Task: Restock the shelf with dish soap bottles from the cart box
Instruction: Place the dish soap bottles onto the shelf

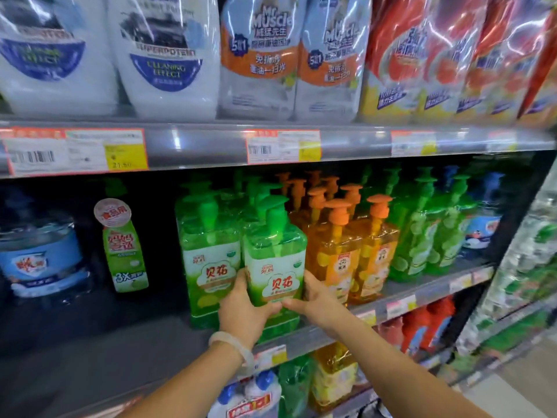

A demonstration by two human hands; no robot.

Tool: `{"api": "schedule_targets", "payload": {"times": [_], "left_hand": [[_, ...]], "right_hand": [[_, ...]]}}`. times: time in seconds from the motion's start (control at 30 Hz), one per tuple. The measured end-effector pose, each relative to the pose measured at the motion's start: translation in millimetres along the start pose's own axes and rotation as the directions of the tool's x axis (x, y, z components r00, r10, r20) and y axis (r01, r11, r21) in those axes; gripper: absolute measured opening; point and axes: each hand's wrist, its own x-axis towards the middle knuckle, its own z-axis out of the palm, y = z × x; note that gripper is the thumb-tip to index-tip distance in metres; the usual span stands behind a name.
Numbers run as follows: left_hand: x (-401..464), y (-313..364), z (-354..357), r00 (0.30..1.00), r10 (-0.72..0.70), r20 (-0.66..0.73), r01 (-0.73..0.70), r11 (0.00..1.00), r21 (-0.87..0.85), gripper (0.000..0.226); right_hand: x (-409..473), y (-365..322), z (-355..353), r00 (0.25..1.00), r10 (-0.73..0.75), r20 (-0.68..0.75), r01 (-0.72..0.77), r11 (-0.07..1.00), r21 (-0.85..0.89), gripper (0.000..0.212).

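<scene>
Left hand [241, 309] and right hand [316, 300] clasp opposite sides of a green dish soap bottle [275, 257] low on its body, label outward, at the shelf [168, 336] front edge beside orange bottles [340, 254], likely squaring it into the row.

Two bare, sleeveless forearms, a pale translucent bangle [233, 345] around the wrist of the left hand [244, 312].
</scene>
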Motion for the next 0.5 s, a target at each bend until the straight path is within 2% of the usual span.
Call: {"api": "schedule_targets", "payload": {"times": [0.5], "left_hand": [[-0.9,5.1,7.7,0.999,-0.032,0.029,0.030,0.997,0.072,0.084]], "right_hand": [[1.6,4.7,0.0,0.999,0.050,-0.002,-0.050,0.998,-0.037,0.058]]}}
